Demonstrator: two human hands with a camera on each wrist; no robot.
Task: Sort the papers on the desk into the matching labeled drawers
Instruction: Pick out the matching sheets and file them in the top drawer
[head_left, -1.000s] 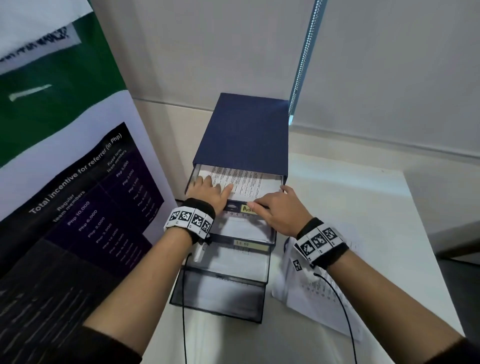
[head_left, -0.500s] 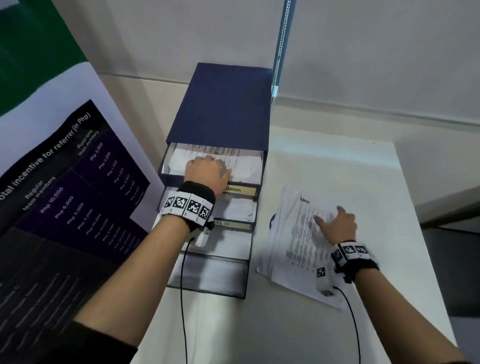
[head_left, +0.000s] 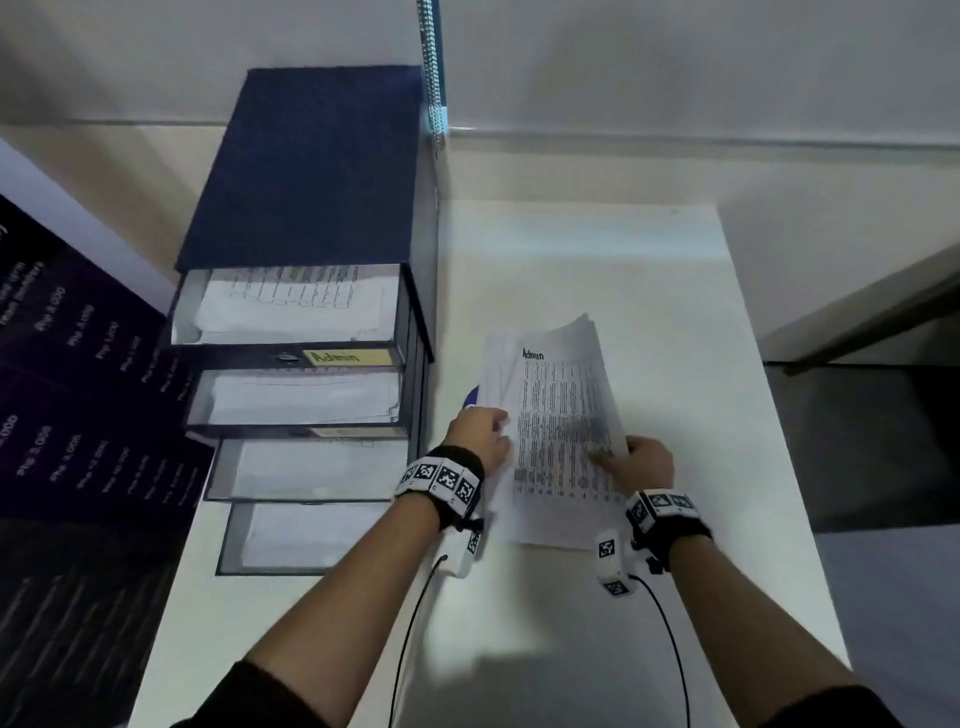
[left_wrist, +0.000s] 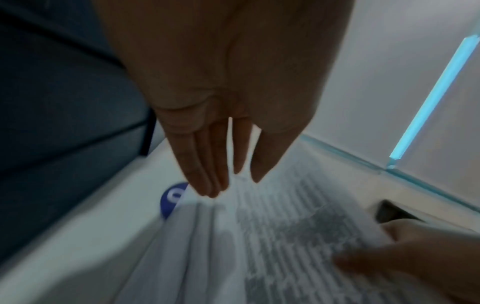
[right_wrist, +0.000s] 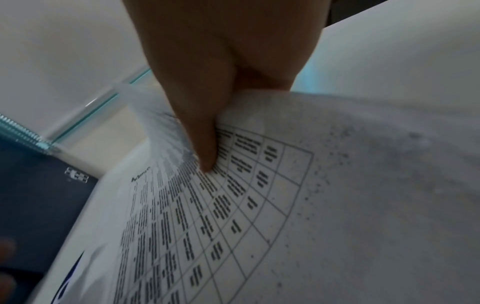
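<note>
A stack of printed papers (head_left: 556, 447) lies on the white desk (head_left: 675, 291), right of the blue drawer unit (head_left: 311, 171). The top sheet (right_wrist: 233, 216) is headed "Admin". My right hand (head_left: 613, 454) pinches that sheet's right edge, thumb (right_wrist: 205, 144) on top, and the edge curls up off the stack. My left hand (head_left: 498, 421) reaches the stack's left edge with straight fingers (left_wrist: 207, 174) touching the paper. The top drawer (head_left: 291, 312), labelled "Admin" (head_left: 345, 357), stands pulled out with papers inside.
Below the Admin drawer, three more drawers (head_left: 306, 467) are pulled out in steps, each holding sheets. A dark poster (head_left: 78, 415) stands left of the unit. A blue round thing (left_wrist: 172, 198) peeks from under the stack. A wall runs behind the desk.
My left hand has left the top drawer and come over to the stack's left edge. My right hand, flat on the top sheet before, now pinches its right edge and lifts it.
</note>
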